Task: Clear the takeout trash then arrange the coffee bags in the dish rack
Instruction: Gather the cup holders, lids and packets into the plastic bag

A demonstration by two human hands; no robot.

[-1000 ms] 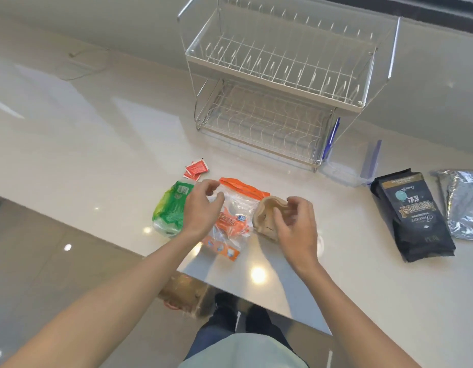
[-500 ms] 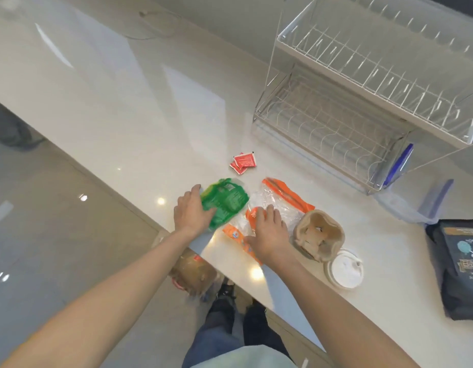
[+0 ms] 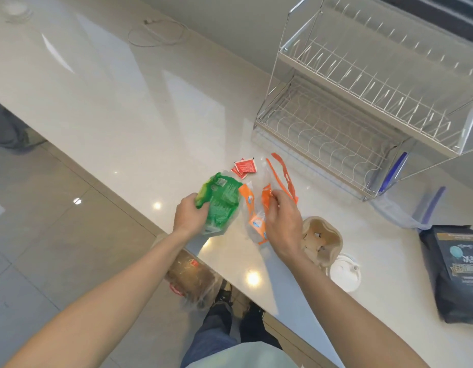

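Note:
My left hand (image 3: pixel 189 215) grips a crumpled green wrapper (image 3: pixel 221 200) just above the counter's front edge. My right hand (image 3: pixel 283 224) pinches a clear plastic bag with orange trim (image 3: pixel 256 208), lifting it off the counter. Two red sauce packets (image 3: pixel 244 167) lie just beyond them. A brown pulp cup carrier (image 3: pixel 320 235) and a white cup lid (image 3: pixel 345 274) sit to the right of my right hand. A black coffee bag (image 3: pixel 456 272) lies flat at the far right. The two-tier wire dish rack (image 3: pixel 363 107) stands empty at the back right.
A brown paper bag in clear plastic (image 3: pixel 193 277) sits on the floor under the counter edge by my feet. A clear zip bag with a blue strip (image 3: pixel 416 208) lies beside the rack. A white cable (image 3: pixel 155 35) is coiled at the back left.
My left hand has closed on the green wrapper and my right hand has gathered up the orange-trimmed bag. The view has kept turning left, so the coffee bag sits at the frame's right edge.

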